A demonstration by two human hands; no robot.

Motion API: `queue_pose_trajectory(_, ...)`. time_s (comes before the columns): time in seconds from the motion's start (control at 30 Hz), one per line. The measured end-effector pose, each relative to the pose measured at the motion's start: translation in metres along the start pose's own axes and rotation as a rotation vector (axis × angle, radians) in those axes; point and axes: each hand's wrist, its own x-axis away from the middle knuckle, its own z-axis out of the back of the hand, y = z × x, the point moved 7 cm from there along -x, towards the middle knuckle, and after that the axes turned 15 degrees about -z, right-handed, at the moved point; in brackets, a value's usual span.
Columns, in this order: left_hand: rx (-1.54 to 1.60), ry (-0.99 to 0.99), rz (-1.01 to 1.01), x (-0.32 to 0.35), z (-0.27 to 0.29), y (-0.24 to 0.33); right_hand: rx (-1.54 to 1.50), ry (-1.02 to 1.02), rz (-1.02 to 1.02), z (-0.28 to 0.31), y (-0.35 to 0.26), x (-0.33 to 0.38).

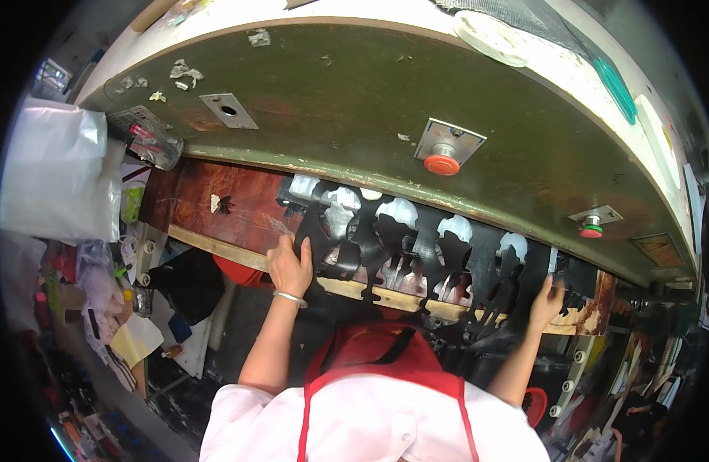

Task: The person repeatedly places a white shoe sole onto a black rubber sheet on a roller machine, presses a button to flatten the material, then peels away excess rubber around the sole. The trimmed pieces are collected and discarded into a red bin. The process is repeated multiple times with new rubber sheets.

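A thin black sheet (481, 266), full of curved cut-out holes, droops over the front edge of a reddish-brown board (216, 196) under the green machine beam. My left hand (290, 266), with a bangle at the wrist, is closed on the sheet's left edge, thumb uppermost. At the right end, the fingers of my right hand (547, 302) are bent around the sheet's other edge, just below a narrow light strip (553, 260). Pale rounded patches (397, 210) show through the holes. Part of the board lies hidden beneath the sheet.
Overhead spans the wide green machine beam (316, 100), carrying a red push button (441, 162) and a green-rimmed one (590, 227). A pale wooden strip (220, 248) edges the board. Clear plastic bags (58, 169) hang at left, above cluttered scraps. Red tubs show below the board.
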Motion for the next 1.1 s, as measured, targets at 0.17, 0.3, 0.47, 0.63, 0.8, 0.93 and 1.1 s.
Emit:
queue_pose_trajectory(0.17, 0.034, -0.051, -0.024, 0.006, -0.012, -0.007, -0.032, -0.151, 0.208, -0.011, 0.038, -0.001)
queue_pose_trajectory(0.3, 0.186, -0.071, 0.037, 0.036, -0.004, -0.019, -0.078, 0.061, 0.327, 0.027, 0.051, 0.034)
queue_pose_trajectory(0.47, 0.338, -0.320, 0.118, 0.058, 0.032, -0.021, -0.130, -0.090, -0.017, 0.055, 0.064, 0.028)
queue_pose_trajectory(0.63, 0.320, 0.046, 0.009, -0.009, 0.068, 0.027, -0.520, -0.214, 0.040, 0.006, -0.048, 0.030)
queue_pose_trajectory(0.8, 0.232, -0.134, -0.508, -0.018, 0.020, 0.119, -0.322, -0.711, 0.306, -0.103, -0.129, 0.173)
queue_pose_trajectory(0.93, 0.319, -0.140, -0.448, 0.013, 0.016, 0.123, -0.221, -0.877, 0.176, -0.127, -0.115, 0.233)
queue_pose_trajectory(1.1, 0.753, -0.466, -0.110, 0.036, 0.035, 0.103, -0.184, -0.922, 0.165, -0.123, -0.096, 0.263)
